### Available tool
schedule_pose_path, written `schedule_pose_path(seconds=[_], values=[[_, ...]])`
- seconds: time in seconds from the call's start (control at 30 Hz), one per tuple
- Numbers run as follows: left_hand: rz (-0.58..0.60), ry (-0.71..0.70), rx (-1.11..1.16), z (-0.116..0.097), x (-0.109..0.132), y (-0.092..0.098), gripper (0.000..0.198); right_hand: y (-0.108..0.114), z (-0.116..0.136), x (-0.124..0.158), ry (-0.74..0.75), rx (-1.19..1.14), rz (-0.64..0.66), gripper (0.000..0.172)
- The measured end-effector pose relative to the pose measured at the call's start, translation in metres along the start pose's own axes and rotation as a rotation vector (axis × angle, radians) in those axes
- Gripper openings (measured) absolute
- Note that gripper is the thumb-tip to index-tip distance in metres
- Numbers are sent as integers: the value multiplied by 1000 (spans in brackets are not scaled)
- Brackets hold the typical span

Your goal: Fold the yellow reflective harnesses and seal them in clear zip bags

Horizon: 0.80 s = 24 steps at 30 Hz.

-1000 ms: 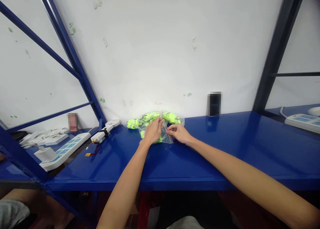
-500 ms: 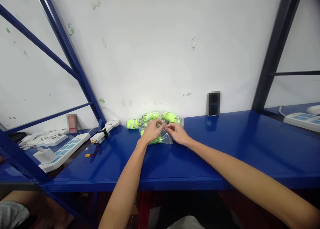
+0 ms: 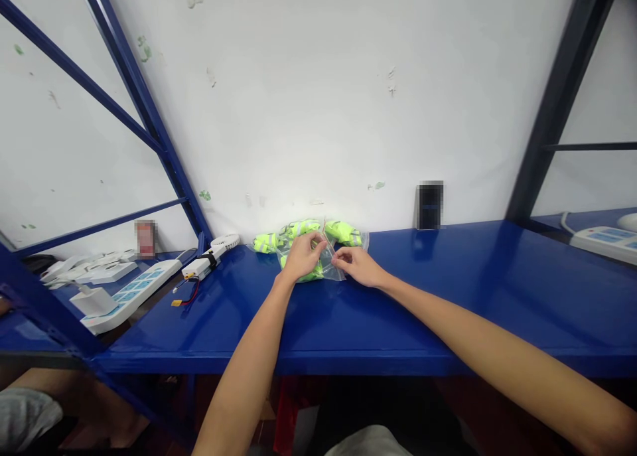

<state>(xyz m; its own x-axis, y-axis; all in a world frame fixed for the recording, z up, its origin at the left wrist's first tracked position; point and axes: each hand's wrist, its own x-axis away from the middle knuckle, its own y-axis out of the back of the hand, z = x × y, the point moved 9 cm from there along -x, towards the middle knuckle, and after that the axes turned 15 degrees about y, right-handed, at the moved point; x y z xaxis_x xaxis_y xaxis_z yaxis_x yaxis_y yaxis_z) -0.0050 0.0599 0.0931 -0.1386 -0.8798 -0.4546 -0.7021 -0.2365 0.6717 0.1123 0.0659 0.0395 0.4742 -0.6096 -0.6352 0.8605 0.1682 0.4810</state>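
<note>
Blue shelf [image 3: 448, 297] nearest, both forearms crossing it. Left hand [image 3: 303, 257] and right hand [image 3: 359, 265] close together, fingertips of both pinching clear zip bag [image 3: 329, 267] between them. Bag sits on shelf right under fingers, contents half hidden by left hand. Just past fingers, neon-green pile [image 3: 298, 230], print way too small to read. Farther right of fingers, black box [image 3: 430, 205] at wall pixelated, label unreadable.

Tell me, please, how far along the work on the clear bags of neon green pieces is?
Done: a few neon green bundles lie against the white wall. In hand: the left hand and right hand pinch the top of a clear plastic bag holding green pieces on the blue metal shelf. Left: whether its mouth is closed cannot be told.
</note>
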Motion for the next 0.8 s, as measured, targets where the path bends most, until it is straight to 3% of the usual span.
schedule_pose_path(seconds=[0.1, 0.27, 0.4, 0.6, 0.8], values=[[-28, 6, 19, 3, -1, 4, 15, -2, 3, 2, 3, 31, 45, 21], [-106, 6, 63, 5, 0, 12, 20, 5, 9, 1, 30, 77, -50, 20], [-178, 40, 145, 14, -1, 24, 19, 1, 8, 4, -3, 32, 29, 21], [-191, 50, 214, 15, 0, 28, 17, 6, 11, 5, 43, 115, 26, 21], [-177, 29, 242, 8, 5, 24, 30, 1, 23, 6, 98, 196, 10, 26]])
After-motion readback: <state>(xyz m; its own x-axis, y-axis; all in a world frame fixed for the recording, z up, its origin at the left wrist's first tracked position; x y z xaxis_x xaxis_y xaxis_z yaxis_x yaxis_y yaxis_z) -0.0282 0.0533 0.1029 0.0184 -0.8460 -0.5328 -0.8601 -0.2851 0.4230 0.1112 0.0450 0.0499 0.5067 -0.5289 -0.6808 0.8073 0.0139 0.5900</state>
